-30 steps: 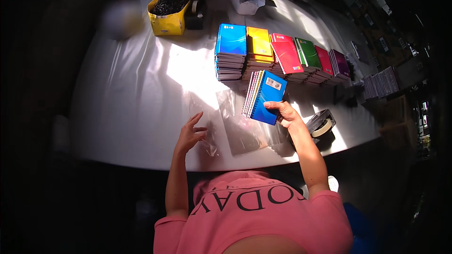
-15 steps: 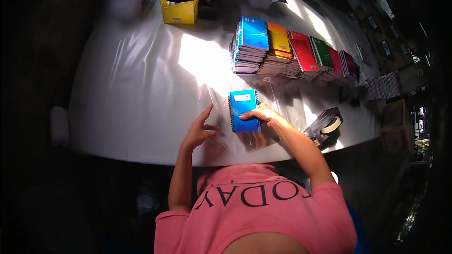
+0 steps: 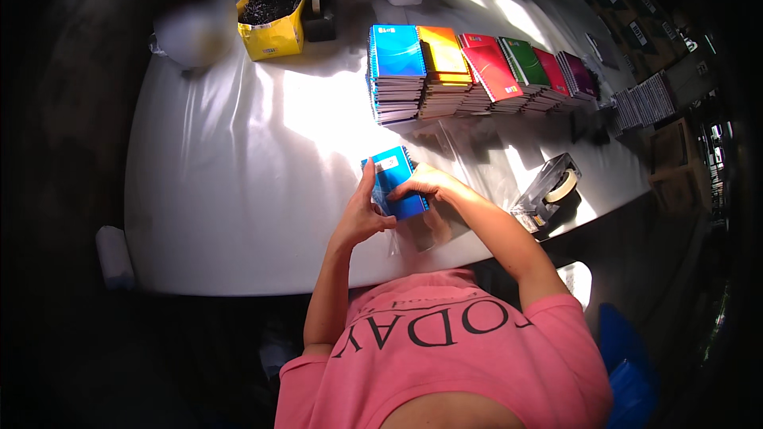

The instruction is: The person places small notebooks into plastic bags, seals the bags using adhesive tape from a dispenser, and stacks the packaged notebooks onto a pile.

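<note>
A small blue spiral notebook [image 3: 407, 205] with a white label is held between my two hands, tilted a little over the near part of the table. My left hand [image 3: 367, 210] grips its left edge, thumb along the side near the label. From the right, my right hand [image 3: 425, 183] clasps the other edge with its thumb on the cover; its other fingers are hidden behind the notebook. Clear plastic [image 3: 425, 238] lies on the table just below the notebook. Beyond my hands stand the stacked blue notebooks [image 3: 399, 52].
Stacks of yellow notebooks [image 3: 445, 52], red notebooks [image 3: 493, 71] and green notebooks [image 3: 524, 62] continue rightward. A tape dispenser [image 3: 556, 187] sits near the right front edge. At the far left stands a yellow container [image 3: 276, 38] of dark pieces. Cardboard boxes [image 3: 671, 147] are at right.
My left hand has come from beside the notebook to grip its left edge. The notebook has tilted. The whole view has shifted slightly.
</note>
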Demonstrator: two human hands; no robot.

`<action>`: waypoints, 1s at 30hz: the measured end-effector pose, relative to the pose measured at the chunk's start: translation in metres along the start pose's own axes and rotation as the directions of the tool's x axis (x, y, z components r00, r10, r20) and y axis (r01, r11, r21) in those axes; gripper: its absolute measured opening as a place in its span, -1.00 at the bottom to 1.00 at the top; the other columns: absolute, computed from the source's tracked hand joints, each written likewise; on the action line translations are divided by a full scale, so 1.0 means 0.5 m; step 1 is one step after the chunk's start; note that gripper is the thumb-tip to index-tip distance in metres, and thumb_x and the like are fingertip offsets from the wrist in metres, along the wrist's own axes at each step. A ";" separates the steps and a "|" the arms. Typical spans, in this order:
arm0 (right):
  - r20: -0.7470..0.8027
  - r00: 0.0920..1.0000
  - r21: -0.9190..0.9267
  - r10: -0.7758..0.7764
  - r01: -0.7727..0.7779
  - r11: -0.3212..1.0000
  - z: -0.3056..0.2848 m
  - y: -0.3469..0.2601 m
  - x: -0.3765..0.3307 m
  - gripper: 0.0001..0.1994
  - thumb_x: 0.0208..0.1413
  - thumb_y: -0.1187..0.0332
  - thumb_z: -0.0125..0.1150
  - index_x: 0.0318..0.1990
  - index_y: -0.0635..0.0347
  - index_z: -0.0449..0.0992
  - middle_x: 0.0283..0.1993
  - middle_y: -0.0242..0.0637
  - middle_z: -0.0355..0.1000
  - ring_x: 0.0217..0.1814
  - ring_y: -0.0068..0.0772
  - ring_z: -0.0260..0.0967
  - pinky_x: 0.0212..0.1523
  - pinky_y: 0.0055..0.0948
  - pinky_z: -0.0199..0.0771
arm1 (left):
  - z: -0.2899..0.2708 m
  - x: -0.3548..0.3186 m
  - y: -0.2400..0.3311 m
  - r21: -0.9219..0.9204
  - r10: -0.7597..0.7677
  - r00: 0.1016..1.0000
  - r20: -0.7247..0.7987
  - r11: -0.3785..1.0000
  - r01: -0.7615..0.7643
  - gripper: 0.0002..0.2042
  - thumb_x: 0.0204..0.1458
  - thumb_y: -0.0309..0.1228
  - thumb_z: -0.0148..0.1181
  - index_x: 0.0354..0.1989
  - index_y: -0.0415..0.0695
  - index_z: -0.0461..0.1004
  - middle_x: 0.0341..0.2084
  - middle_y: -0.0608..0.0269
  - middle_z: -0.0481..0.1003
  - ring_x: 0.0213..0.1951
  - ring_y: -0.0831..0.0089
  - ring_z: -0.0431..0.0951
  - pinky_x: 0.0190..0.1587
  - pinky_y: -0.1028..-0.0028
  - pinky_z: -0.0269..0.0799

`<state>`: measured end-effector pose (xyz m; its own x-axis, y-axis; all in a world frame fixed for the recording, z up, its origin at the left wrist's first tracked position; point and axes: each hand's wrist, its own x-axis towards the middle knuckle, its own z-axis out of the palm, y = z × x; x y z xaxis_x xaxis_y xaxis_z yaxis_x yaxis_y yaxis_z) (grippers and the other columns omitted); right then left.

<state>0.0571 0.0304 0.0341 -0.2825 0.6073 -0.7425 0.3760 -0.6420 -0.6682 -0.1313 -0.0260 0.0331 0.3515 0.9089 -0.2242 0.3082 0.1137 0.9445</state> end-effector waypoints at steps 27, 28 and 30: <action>-0.404 0.791 -0.541 -0.460 0.199 0.817 -0.027 0.127 0.020 -0.23 0.16 -0.02 -0.15 0.35 0.22 -0.31 0.40 0.06 -0.24 0.46 0.04 -0.45 0.37 -0.07 -0.38 | 0.054 0.018 0.013 0.723 0.081 0.994 -0.073 0.691 -0.003 -0.37 -0.17 -0.36 0.30 0.18 0.01 0.26 0.25 0.33 0.15 0.29 0.35 0.09 0.16 0.30 0.24; -0.538 0.645 -0.651 -0.542 0.091 0.754 -0.031 0.161 0.024 -0.26 0.18 0.00 -0.17 0.33 0.33 -0.23 0.41 0.05 -0.27 0.46 0.03 -0.42 0.38 -0.09 -0.41 | 0.054 0.017 0.007 0.731 0.077 0.994 -0.081 0.682 0.007 -0.37 -0.17 -0.36 0.29 0.18 0.01 0.26 0.25 0.32 0.15 0.29 0.34 0.09 0.16 0.30 0.24; -0.508 0.592 -0.781 -0.626 -0.008 0.625 -0.024 0.232 0.025 -0.32 0.17 0.07 -0.11 0.28 0.41 -0.05 0.42 0.03 -0.31 0.46 0.03 -0.41 0.37 -0.05 -0.37 | 0.059 0.013 -0.011 0.724 0.084 0.993 -0.080 0.690 -0.001 -0.36 -0.17 -0.36 0.30 0.18 0.02 0.25 0.25 0.35 0.14 0.28 0.35 0.09 0.12 0.25 0.26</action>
<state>0.1080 -0.0309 -0.0523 0.0456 0.9990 0.0030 0.9262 -0.0411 -0.3747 -0.1047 -0.0323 0.0193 0.3047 0.9444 -0.1238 0.8524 -0.2124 0.4778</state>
